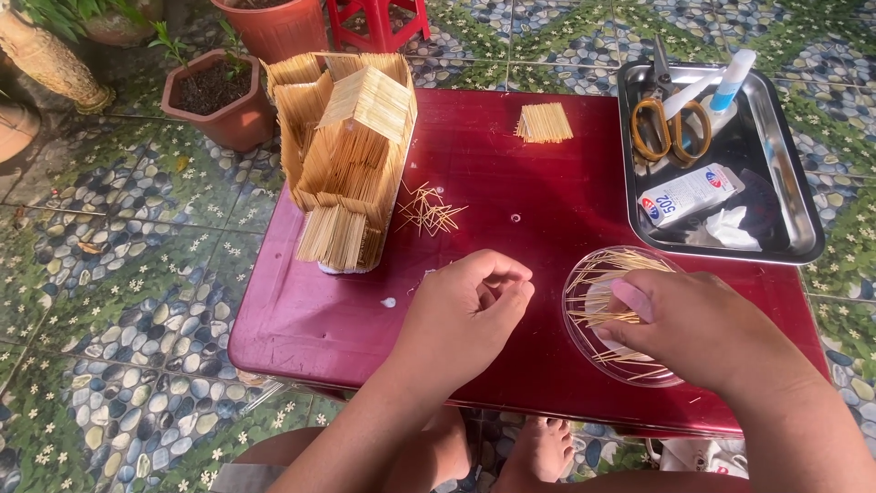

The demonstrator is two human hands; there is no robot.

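Wooden toothpicks (602, 285) lie heaped in a clear round dish (578, 321) at the near right of the red surface (511, 173). The right hand (698, 324) rests over that dish, fingers curled, pinching a few toothpicks. The left hand (470, 310) hovers just beside it, fingertips pressed together; whether it holds anything I cannot tell. Farther back stands a toothpick house (347, 151). A steel tray (794, 196) holds scissors (671, 123), a glue box (689, 194) and a crumpled tissue (730, 228).

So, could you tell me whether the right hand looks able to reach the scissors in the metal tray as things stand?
Probably yes. The right hand rests over the clear dish of toothpicks, and the scissors lie uncovered in the metal tray just beyond it, with nothing standing between them.
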